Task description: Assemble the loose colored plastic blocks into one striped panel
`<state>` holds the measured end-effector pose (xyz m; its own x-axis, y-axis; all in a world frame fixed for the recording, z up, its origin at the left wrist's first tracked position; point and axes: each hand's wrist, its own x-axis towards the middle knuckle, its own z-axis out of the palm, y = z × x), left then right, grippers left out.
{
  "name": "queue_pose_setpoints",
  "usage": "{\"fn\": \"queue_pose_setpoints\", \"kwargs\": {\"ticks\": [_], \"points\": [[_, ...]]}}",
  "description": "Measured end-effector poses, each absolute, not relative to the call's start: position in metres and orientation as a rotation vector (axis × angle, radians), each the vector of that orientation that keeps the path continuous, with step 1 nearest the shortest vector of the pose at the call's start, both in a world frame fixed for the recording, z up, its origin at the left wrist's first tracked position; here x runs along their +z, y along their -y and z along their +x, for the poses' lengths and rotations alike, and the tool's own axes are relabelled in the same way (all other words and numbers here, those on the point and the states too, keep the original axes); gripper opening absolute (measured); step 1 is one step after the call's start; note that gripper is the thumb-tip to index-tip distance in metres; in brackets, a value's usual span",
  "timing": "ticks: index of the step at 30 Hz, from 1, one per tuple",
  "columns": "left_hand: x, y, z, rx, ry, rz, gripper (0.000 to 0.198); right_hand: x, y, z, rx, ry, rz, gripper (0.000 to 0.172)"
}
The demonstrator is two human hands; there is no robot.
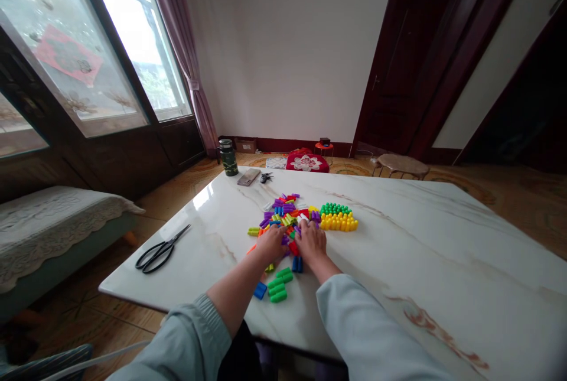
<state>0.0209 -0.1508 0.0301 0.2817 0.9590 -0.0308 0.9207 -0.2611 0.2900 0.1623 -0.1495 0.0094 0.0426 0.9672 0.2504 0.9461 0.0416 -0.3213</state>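
Observation:
A heap of small coloured plastic blocks (pixel 287 212) lies on the white marble table (pixel 420 251). Both hands rest at the heap's near edge. My left hand (pixel 271 243) is curled over orange and red pieces, fingers bent down. My right hand (pixel 311 241) lies beside it with fingers reaching into the pile; what either grips is hidden. Joined green and yellow blocks (pixel 338 217) sit just right of the heap. A few green blocks (pixel 279 286) and blue blocks (pixel 260 290) lie near my wrists.
Black scissors (pixel 160 249) lie on the table's left side. At the far edge stand a dark camouflage bottle (pixel 228 157), a phone (pixel 248 177) and keys (pixel 265 177). A covered bench (pixel 48 227) is left of the table; a low stool (pixel 401 163) is beyond it.

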Motion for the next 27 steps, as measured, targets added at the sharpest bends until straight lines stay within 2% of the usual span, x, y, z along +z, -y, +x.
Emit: {"fn": "queue_pose_setpoints", "kwargs": {"ticks": [3, 5, 8, 12, 19, 23, 25, 27], "points": [[0.031, 0.150, 0.023, 0.462, -1.774, 2.249, 0.072, 0.010, 0.144, 0.173, 0.319, 1.657, -1.712, 0.025], [0.033, 0.148, 0.026, 0.629, -1.708, 2.243, 0.071, 0.009, 0.141, 0.179, 0.577, 1.473, -1.520, 0.029], [0.036, 0.145, 0.029, 0.787, -1.514, 2.225, 0.055, 0.007, 0.141, 0.185, 0.834, 1.347, -1.306, 0.037], [0.038, 0.144, 0.035, 0.758, -1.425, 2.127, 0.025, 0.008, 0.147, 0.188, 0.997, 1.342, -1.208, 0.042], [0.040, 0.142, 0.035, 0.646, -1.434, 2.143, 0.018, 0.011, 0.146, 0.213, 1.019, 1.285, -1.245, 0.041], [0.037, 0.135, 0.019, 0.531, -1.690, 2.070, 0.016, 0.010, 0.145, 0.252, 0.909, 0.889, -1.362, 0.043], [0.035, 0.131, 0.012, 0.548, -1.813, 2.009, 0.023, 0.004, 0.147, 0.270, 0.834, 0.748, -1.407, 0.045], [0.032, 0.130, 0.010, 0.631, -1.907, 1.965, 0.039, -0.004, 0.150, 0.282, 0.782, 0.686, -1.460, 0.045]]}}
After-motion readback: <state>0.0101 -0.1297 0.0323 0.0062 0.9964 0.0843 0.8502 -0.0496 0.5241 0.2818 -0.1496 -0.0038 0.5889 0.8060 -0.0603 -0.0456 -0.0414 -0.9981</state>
